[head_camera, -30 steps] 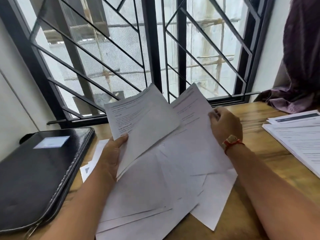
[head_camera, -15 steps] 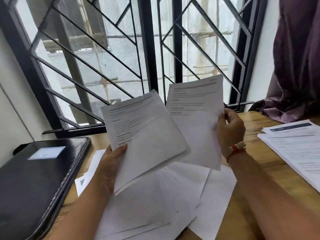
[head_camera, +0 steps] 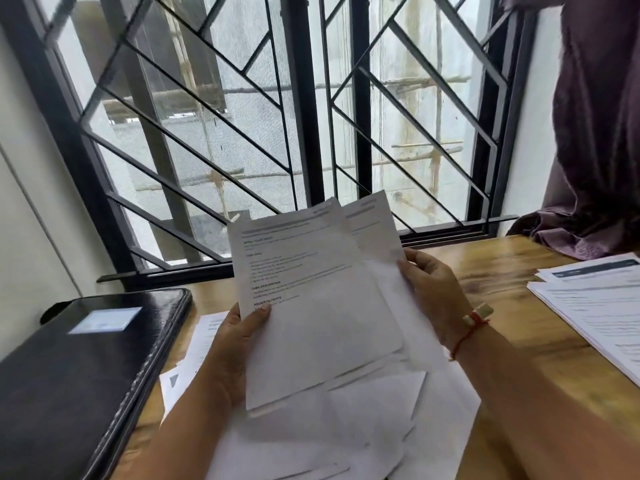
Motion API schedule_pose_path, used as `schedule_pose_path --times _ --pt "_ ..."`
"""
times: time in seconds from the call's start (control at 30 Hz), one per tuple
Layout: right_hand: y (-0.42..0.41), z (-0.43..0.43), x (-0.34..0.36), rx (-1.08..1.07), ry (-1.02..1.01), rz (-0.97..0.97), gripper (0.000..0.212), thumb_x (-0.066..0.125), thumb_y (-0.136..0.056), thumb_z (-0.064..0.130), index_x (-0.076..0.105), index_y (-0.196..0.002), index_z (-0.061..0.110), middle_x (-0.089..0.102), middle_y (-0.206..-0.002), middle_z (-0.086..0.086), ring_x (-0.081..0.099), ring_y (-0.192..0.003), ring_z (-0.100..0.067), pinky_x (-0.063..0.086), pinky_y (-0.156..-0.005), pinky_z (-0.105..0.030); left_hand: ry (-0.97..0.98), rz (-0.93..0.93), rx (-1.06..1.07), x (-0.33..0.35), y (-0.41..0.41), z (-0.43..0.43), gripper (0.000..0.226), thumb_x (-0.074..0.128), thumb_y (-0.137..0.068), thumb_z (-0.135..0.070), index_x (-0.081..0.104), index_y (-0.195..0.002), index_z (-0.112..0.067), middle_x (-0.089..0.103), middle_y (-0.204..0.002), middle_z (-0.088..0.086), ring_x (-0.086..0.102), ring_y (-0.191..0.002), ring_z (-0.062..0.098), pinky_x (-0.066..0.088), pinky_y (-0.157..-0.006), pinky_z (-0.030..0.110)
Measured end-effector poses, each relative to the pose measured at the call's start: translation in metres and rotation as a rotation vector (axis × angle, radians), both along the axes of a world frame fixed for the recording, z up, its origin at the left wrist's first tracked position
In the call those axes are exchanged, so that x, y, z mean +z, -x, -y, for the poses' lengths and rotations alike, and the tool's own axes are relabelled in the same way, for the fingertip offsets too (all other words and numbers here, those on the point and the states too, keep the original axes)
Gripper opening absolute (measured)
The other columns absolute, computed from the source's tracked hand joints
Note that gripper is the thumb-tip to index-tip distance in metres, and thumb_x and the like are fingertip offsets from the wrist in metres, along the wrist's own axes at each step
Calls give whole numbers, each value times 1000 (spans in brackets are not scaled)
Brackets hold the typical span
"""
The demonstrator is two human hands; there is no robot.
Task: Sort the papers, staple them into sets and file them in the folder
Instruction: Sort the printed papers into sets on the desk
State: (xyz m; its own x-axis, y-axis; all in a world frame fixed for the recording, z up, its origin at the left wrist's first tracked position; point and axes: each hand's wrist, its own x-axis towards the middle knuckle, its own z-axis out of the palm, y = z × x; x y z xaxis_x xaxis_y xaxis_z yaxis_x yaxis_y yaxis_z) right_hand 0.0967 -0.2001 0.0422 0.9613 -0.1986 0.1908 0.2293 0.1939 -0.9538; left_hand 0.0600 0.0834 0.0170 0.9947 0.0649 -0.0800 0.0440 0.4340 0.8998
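My left hand (head_camera: 239,341) grips the left edge of a printed sheet (head_camera: 311,306) held up over the table, thumb on its face. My right hand (head_camera: 429,292) holds a second printed sheet (head_camera: 377,230) by its right edge; that sheet lies tucked behind the first, its top right corner sticking out. Below them, loose white papers (head_camera: 381,420) lie spread on the wooden table (head_camera: 491,268). A closed black zip folder (head_camera: 76,368) rests at the left. No stapler is in view.
A stack of printed papers (head_camera: 595,310) lies at the table's right edge. One more sheet (head_camera: 201,344) pokes out beside the folder. A barred window (head_camera: 311,116) stands behind the table, and a purple curtain (head_camera: 595,150) hangs at the right.
My right hand lifted its sheet off the pile, then brought it left behind the sheet in my left hand. The two sheets now overlap instead of fanning apart.
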Motion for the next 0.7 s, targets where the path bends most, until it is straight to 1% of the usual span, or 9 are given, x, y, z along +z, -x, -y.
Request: schedule_pose_path --times 0.07,0.17,0.23,0.33,0.43,0.5,0.63,0.7 --pt "5 -9 1 81 -82 4 16 58 -98 12 73 -102 17 76 -90 -6 69 -69 -14 57 -60 -26 -19 -13 -12 1 1 1 37 66 -88 -13 62 -125 -10 70 -117 23 65 -97 40 41 -98 73" --pt "10 -16 1 205 -191 6 21 56 -99 13 69 -116 11 75 -103 -13 72 -81 -22 60 -68 -33 -36 -35 -39 1 3 3 27 62 -93 -13 65 -119 -8 70 -115 25 65 -96 40 43 -98 71" --pt "13 -18 3 270 -235 2 24 53 -100 13 67 -120 10 74 -107 -15 72 -84 -25 60 -68 -35 -38 -35 -46 0 3 5 25 62 -94 -13 65 -118 -8 70 -115 25 66 -94 40 48 -95 68" --pt "16 -20 5 323 -248 2 26 52 -101 15 67 -121 12 73 -109 -14 72 -88 -25 60 -69 -35 -38 -27 -67 0 4 6 27 62 -92 -14 66 -119 -8 71 -113 23 69 -90 38 55 -88 59" --pt "20 -23 7 369 -268 16 28 51 -101 17 68 -123 13 73 -111 -13 71 -89 -24 60 -71 -34 -38 -20 -91 0 5 7 32 62 -91 -16 64 -123 -9 71 -115 22 69 -93 37 57 -86 56" --pt "22 -23 9 393 -280 27 28 50 -101 17 68 -123 13 73 -112 -13 71 -90 -24 61 -73 -35 -43 -2 -120 0 6 7 30 60 -94 -14 64 -123 -9 71 -116 21 70 -93 36 59 -82 52" --pt "23 -21 13 417 -317 41 29 51 -100 20 68 -123 12 73 -110 -12 71 -88 -22 61 -73 -33 -40 4 -174 1 8 8 30 59 -95 -9 61 -125 -8 70 -117 22 72 -89 33 62 -76 47" --pt "23 -21 14 431 -321 38 30 49 -101 21 67 -124 12 73 -108 -11 71 -83 -21 60 -69 -32 -51 14 -196 2 7 6 34 60 -93 -8 60 -127 -10 71 -117 21 72 -86 31 62 -69 43"
